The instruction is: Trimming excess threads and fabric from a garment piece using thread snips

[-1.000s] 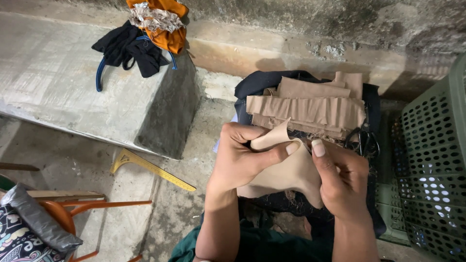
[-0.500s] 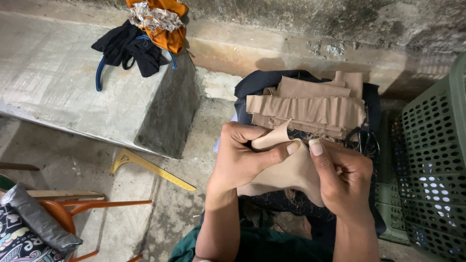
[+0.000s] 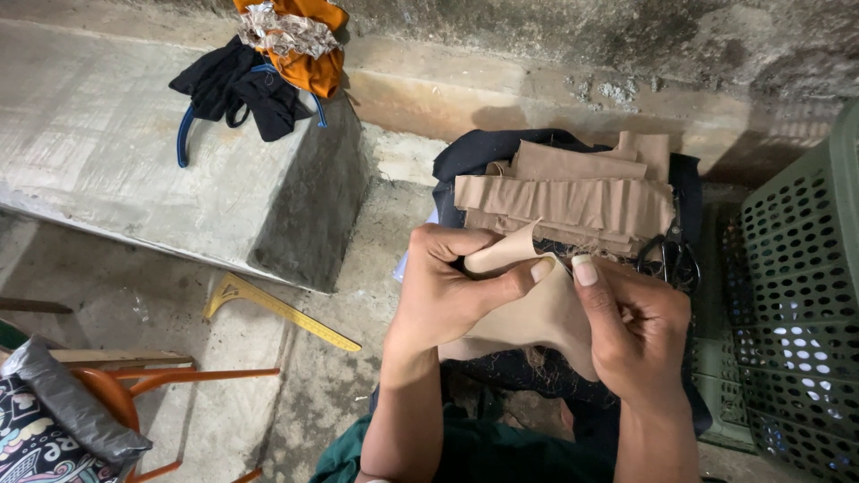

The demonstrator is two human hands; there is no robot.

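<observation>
A beige cloth piece is pinched between both hands, left hand and right hand closed on its top edge, above a stack of beige pieces. Scissors lie beside. Edges look best kept aligned, grip close.

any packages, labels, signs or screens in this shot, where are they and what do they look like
No sign, screen or clear label shows.
Grey plastic bag: bottom left, crumpled, lying on a patterned fabric bundle by an orange chair frame.
Green plastic basket: right edge, perforated walls, the only container.
Both hands, left hand and right hand, pinch a plain beige cloth piece.
</observation>
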